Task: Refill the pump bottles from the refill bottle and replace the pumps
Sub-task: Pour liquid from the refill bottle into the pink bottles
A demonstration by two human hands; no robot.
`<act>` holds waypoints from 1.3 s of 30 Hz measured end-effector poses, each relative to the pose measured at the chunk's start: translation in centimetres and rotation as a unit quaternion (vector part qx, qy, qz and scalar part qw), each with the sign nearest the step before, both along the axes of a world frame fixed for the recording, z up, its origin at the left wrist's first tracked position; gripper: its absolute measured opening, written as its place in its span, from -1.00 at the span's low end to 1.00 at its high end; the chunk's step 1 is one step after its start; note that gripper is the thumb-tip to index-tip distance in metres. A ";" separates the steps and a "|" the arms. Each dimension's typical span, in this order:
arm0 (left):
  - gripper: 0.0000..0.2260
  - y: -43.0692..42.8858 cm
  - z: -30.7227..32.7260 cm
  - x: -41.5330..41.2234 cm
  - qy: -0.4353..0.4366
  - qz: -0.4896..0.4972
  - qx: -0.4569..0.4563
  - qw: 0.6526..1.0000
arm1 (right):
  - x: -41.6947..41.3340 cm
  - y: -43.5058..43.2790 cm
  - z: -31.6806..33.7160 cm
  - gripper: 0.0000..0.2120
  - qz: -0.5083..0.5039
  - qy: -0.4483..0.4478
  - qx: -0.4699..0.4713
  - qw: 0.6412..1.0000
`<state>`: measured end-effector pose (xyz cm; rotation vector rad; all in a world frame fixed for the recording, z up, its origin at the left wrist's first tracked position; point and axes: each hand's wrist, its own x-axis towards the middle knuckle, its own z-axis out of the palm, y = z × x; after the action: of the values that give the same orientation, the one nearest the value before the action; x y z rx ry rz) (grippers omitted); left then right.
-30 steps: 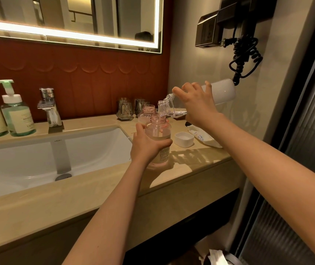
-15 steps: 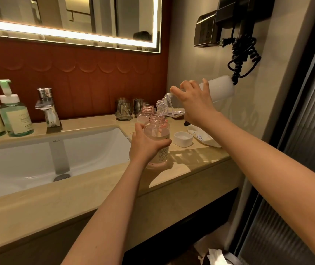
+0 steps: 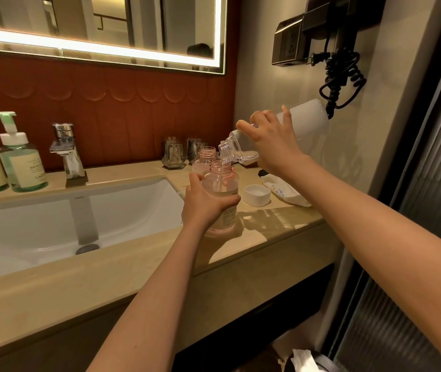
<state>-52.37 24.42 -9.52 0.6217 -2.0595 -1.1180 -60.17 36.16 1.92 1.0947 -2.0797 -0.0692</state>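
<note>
My left hand (image 3: 204,204) grips a clear pink-tinted pump bottle (image 3: 223,185) that stands upright and uncapped on the beige counter (image 3: 267,224). My right hand (image 3: 270,140) holds the clear refill bottle (image 3: 307,120) tilted mouth-down, its neck (image 3: 226,149) just above the pink bottle's opening, and a thin stream of liquid runs in. A second open pink bottle (image 3: 206,155) stands right behind the first. No pump for these bottles is in view.
A white cap (image 3: 256,194) and a wet-wipes packet (image 3: 285,193) lie right of the bottles. Two glass tumblers (image 3: 172,156) stand at the back. Left are the sink (image 3: 53,224), a chrome tap (image 3: 67,151) and two green pump bottles (image 3: 23,163). A coiled cord (image 3: 340,76) hangs above.
The refill bottle's neck has dropped closer over the pink bottle's opening. My left hand keeps its hold on the pink bottle.
</note>
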 end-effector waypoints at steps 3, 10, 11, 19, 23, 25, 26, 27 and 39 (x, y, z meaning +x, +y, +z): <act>-0.21 0.0 0.0 0.1 0.000 0.000 0.000 1.000 | -0.1 -0.1 0.0 -0.37 0.005 0.006 0.000 1.000; -0.20 0.2 0.2 0.2 -0.006 0.001 -0.002 1.000 | 0.0 -0.1 0.1 -0.37 0.004 0.009 0.004 1.000; -0.20 0.2 0.2 0.2 -0.007 0.001 -0.002 1.000 | 0.0 -0.1 0.1 -0.38 0.005 0.010 0.005 1.000; -0.22 0.5 0.6 0.5 -0.011 0.006 -0.004 1.000 | 0.2 -0.1 0.4 -0.39 0.014 0.029 0.016 0.999; -0.23 0.5 0.6 0.5 -0.010 0.004 -0.004 1.000 | 0.4 -0.1 0.6 -0.40 0.015 0.049 0.034 0.998; -0.23 0.5 0.6 0.5 -0.010 0.003 -0.004 1.000 | 0.4 -0.2 0.7 -0.41 0.014 0.053 0.036 0.998; -0.23 0.5 0.5 0.5 -0.010 0.002 -0.004 1.000 | 0.4 -0.2 0.7 -0.41 0.013 0.055 0.038 0.998; -0.23 0.4 0.5 0.5 -0.010 0.002 -0.004 1.000 | 0.4 -0.2 0.7 -0.41 0.013 0.057 0.040 0.998; -0.22 0.3 0.4 0.4 -0.007 -0.003 0.000 1.000 | 0.6 -0.7 1.1 -0.44 0.015 0.098 0.074 0.992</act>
<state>-51.94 24.75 -9.08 0.6249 -2.0742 -1.1203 -59.61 35.50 3.03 1.1581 -1.9049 -0.3087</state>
